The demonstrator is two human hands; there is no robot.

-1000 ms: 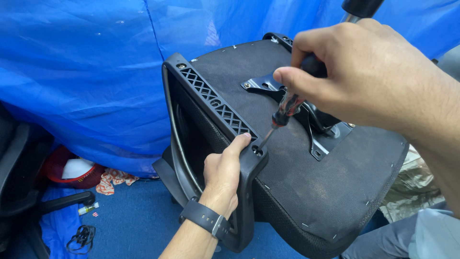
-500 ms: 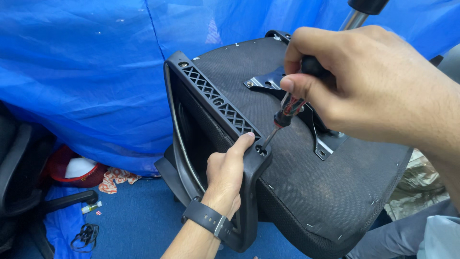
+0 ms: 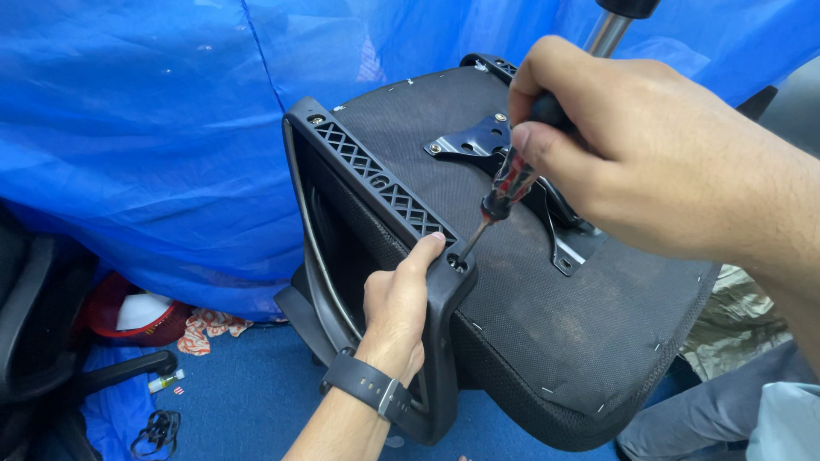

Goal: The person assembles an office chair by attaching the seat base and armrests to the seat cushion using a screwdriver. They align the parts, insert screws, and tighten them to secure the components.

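An upturned office chair seat (image 3: 564, 333) fills the middle, its black fabric underside facing me, with a black metal mounting plate (image 3: 465, 143) bolted on. A black plastic armrest frame (image 3: 384, 188) with a lattice bar runs along the seat's left edge. My left hand (image 3: 397, 307), with a dark watch on the wrist, grips the near upright of that frame, thumb beside a screw hole. My right hand (image 3: 649, 154) holds a screwdriver (image 3: 500, 196) with a red-and-black handle; its tip sits in the screw hole (image 3: 457, 260) at the frame's corner.
A blue tarpaulin (image 3: 145, 128) hangs behind the chair. The floor is blue carpet (image 3: 239, 393). At the left stand another dark chair (image 3: 34, 324), a red bag (image 3: 137, 312), a patterned cloth (image 3: 205, 329) and small items. A chrome gas-lift column (image 3: 608, 30) rises at top right.
The view has drifted slightly, and the screwdriver stays in the corner screw hole while my right hand shifts a little on the handle. My left hand keeps its grip.
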